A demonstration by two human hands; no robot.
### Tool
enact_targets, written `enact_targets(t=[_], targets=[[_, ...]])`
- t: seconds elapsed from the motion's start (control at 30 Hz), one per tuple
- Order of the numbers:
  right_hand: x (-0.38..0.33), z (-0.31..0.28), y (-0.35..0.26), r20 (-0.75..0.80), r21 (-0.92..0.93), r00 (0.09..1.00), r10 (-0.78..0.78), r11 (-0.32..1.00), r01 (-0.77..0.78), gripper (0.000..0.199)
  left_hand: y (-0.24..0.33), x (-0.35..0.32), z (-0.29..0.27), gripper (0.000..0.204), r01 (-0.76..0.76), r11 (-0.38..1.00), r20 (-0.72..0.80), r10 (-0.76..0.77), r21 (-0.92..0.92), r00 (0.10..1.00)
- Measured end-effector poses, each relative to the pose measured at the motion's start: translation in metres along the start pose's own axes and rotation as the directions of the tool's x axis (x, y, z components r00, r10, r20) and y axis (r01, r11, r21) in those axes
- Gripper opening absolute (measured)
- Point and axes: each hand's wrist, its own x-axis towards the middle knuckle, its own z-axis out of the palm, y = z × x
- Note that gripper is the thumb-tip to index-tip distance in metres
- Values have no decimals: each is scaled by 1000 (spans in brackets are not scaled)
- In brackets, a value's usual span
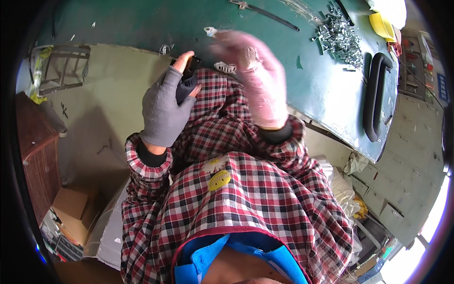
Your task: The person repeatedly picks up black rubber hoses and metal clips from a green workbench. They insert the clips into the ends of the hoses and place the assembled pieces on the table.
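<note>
Left hand [165, 109] is gripping a glossy black part [191, 67] between thumb and fingers, near the counter [137, 26] edge; partly hidden, long axis unclear. Part is sitting just left of the right hand [260, 78], whose fingers are blurring, can't tell if grasping. Yellow container [379, 27] is sitting far right, contents unclear.

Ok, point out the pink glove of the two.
The right-hand glove: it is pink, while the left-hand glove is grey.
</note>
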Motion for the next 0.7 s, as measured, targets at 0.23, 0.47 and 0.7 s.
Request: enact_targets(t=[0.23, 0.47, 0.7], targets=[[104, -64, -26, 316, -934, 929, -196, -235, 268, 13, -24, 8, 7, 64, 66, 996, 84, -71, 60, 994], [111, -63, -33, 271, -913, 962, 34, -309, 268, 14, -9, 9, -4, 61, 69, 995, 110, -76, 71, 991], [81, -100, -37, 332, -932, 916, -226, 75, 356, 16, 0, -2, 0, 58, 15, 998, 99, -20, 57, 995]])
